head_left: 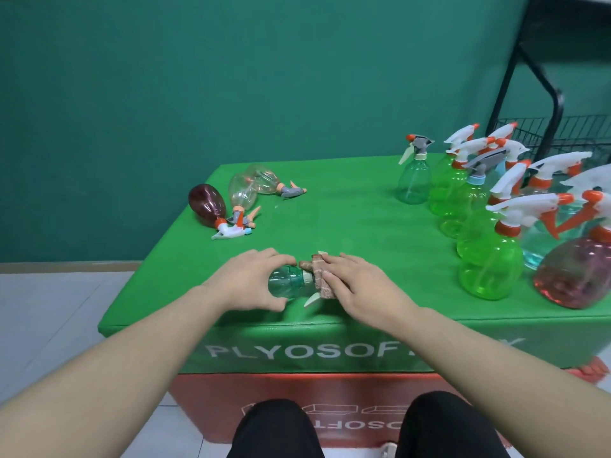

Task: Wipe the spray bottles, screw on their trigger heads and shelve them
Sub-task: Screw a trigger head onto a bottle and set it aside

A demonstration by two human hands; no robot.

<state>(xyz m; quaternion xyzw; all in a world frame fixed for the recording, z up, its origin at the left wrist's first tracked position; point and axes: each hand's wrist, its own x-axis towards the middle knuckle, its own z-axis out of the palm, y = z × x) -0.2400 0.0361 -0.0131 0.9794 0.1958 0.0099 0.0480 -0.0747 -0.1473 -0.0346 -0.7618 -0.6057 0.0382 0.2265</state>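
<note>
A teal spray bottle [287, 283] lies on its side near the front edge of the green padded box [347, 219], between the two hands. It looks empty, clear through its wall. The left hand [251, 280] curls round its body, thumb at the near side and fingers over the top. The right hand [357, 285] lies over a brown patterned cloth [320, 279] that is wrapped around the bottle's neck and trigger head; its fingers are bent over the cloth and press it onto the head. A white trigger lever [311, 299] pokes out below the cloth toward the person. The hands sit close together, fingertips almost meeting above the neck. Both forearms reach forward from the bottom corners, bare.

Beyond the left hand, well apart from it, three bottles lie on their sides with heads attached: a dark red bottle [207, 204] and two clear bottles [244, 190], all seemingly empty.

To the right of the right hand and beyond it stands a cluster of upright bottles with trigger heads on: a pale green bottle [414, 180] farthest out, several bright green bottles [491, 269], a pink bottle [575, 276] nearest the box's right edge, and a pale blue one partly hidden behind it. Whether any holds liquid cannot be told.

Behind that cluster is a black wire rack [568, 133].
</note>
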